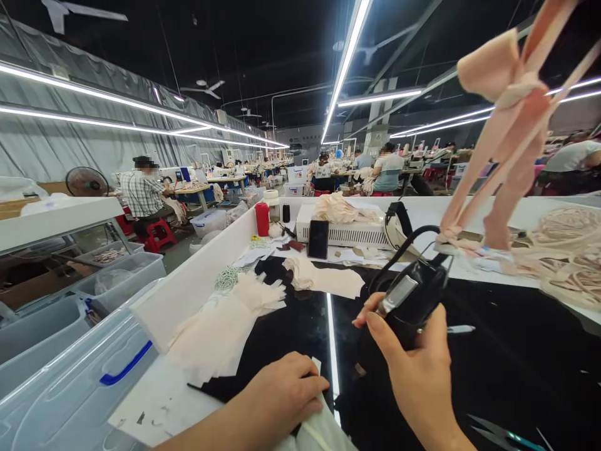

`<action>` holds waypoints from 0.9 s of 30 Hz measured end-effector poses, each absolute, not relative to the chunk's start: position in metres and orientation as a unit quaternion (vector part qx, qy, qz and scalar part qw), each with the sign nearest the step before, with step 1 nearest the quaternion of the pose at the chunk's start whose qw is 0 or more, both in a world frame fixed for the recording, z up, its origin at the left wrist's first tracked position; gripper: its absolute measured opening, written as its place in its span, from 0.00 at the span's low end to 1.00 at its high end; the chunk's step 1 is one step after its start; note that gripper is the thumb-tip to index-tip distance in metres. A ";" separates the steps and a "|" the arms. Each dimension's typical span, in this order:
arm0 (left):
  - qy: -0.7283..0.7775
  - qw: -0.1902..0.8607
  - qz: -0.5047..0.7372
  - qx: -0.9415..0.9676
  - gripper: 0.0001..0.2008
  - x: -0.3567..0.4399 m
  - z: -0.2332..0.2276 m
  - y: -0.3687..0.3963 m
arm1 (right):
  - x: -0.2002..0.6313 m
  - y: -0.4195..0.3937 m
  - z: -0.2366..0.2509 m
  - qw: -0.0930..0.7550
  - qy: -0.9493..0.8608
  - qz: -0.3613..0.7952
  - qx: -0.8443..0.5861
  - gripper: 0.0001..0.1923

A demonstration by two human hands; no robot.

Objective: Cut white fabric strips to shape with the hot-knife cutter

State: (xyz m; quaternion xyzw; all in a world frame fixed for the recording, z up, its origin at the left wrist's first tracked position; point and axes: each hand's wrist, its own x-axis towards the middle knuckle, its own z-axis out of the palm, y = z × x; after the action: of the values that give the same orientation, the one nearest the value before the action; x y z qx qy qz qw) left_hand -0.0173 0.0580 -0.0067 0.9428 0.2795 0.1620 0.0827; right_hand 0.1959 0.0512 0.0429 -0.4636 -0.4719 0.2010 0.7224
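In the head view, my right hand is closed around a black corded handheld tool with a shiny metal plate on its side. I cannot make out its exact kind. It is held above the glossy black tabletop. My left hand is at the near edge, its fingers curled together on a pale fabric piece. Part of that fabric is hidden under the hand. Left of it lies a fanned stack of cream fabric pieces, and a smaller cream bundle rests farther back.
Scissors lie at the near right. At the back are a phone, a white vented box and a red thread spool. Peach fabric strips hang at the right. A low white wall edges the left side.
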 end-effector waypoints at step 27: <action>0.198 0.230 0.336 0.891 0.09 -0.014 0.078 0.068 | 0.177 0.040 0.003 0.460 -0.496 0.665 -0.316 0.35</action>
State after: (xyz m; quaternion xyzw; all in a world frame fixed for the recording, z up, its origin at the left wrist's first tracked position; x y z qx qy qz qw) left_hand -0.0144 0.0677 0.0781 0.8914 0.1982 0.3361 0.2305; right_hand 0.1774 0.0402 0.0030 -0.3165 -0.4962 0.6647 0.4602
